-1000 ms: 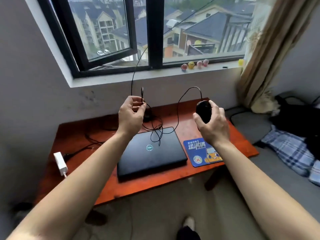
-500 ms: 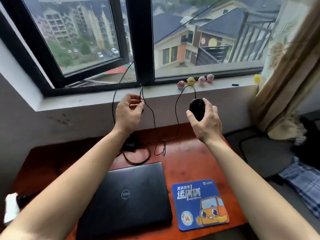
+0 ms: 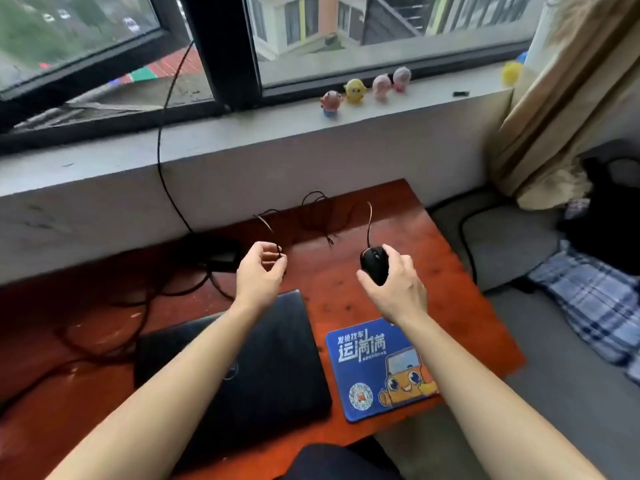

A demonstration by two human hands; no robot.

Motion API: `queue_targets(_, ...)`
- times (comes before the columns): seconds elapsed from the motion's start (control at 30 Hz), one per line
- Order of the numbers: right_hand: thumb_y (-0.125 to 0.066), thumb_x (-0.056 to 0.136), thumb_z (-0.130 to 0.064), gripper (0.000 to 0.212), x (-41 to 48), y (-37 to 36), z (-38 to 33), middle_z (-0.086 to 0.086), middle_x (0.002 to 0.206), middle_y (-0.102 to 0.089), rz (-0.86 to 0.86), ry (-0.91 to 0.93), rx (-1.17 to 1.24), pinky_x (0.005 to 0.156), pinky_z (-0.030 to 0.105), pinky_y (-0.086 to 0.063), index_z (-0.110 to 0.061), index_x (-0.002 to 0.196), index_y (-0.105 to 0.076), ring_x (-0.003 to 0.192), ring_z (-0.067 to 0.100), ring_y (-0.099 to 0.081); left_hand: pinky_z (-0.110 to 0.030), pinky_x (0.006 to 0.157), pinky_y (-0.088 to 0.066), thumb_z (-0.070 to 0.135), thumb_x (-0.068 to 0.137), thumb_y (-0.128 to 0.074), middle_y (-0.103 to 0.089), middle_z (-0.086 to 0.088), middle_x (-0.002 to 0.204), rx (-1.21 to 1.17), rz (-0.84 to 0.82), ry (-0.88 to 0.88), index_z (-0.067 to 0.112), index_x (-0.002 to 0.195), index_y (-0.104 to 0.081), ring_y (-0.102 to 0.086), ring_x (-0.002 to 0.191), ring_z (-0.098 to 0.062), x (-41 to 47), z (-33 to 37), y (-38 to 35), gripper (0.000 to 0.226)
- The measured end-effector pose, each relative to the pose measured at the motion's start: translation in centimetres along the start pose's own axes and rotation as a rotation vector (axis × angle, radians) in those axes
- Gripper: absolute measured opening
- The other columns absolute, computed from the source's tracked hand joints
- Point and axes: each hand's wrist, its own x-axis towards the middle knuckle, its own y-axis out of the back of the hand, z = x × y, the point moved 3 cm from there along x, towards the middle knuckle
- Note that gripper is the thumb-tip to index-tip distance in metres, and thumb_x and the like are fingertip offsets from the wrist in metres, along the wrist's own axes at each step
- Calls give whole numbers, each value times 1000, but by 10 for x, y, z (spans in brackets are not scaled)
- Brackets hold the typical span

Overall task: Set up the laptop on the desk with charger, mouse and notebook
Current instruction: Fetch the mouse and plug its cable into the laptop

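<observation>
A closed black laptop lies on the reddish wooden desk, partly under my left forearm. My right hand holds a black wired mouse just above the desk, behind the blue mouse pad. The mouse cable loops over the desk's back part to my left hand, which pinches it between thumb and fingers. A black charger brick with dark cords sits at the back left of the desk. No notebook is in view.
A grey window sill with several small toy figures runs behind the desk. A thin black wire hangs from the window to the desk. A curtain, a plaid cloth and a grey seat stand to the right.
Both hands have come down from window height to just over the desk, bringing the mouse and its cable with them. The view has tipped down and moved closer.
</observation>
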Motion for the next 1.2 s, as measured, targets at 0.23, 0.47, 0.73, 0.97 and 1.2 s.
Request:
queue_targets(0.23, -54, 83, -73, 84, -75, -73, 77, 4, 131, -49, -257, -162, -228, 89, 40, -50, -26, 149, -35, 117, 29, -57, -8, 63, -39, 13, 85, -72, -65, 13, 80, 215, -168, 279, 22, 86, -62, -60, 72, 3, -65, -115, -28, 14)
queue_targets(0.47, -64, 78, -71, 77, -103, -95, 101, 3, 121, -49, -353, -219, -365, 82, 37, -50, -24, 134, -41, 114, 27, -56, -37, 74, -57, 23, 84, -73, -70, 5, 80, 217, -173, 466, 24, 83, -64, -67, 77, -17, -92, -158, -28, 9)
queue_targets(0.73, -54, 79, -80, 90, -84, -85, 84, 10, 128, -50, -290, -165, -436, 89, 39, -49, -14, 139, -40, 118, 29, -53, -47, 79, -60, 18, 87, -69, -71, -1, 85, 155, -58, 485, 20, 87, -65, -67, 75, -19, -75, -144, 3, 4)
queue_targets(0.97, -53, 96, -52, 64, -41, -86, 7, 9, 131, -48, -245, 16, -228, 88, 42, -49, -16, 147, -39, 120, 30, -50, -50, 75, -59, 3, 90, -60, -72, -8, 72, -32, 159, 462, 11, 90, -61, -67, 62, -20, -54, -106, 59, 9)
queue_targets(1.2, -56, 96, -43, 59, -38, -144, -83, 9, 134, -48, -457, 313, -114, 95, 42, -46, -17, 146, -40, 123, 31, -49, -46, 70, -59, 1, 89, -61, -71, -3, 70, -65, 451, 451, 13, 88, -63, -67, 67, -19, -90, -101, 139, 12)
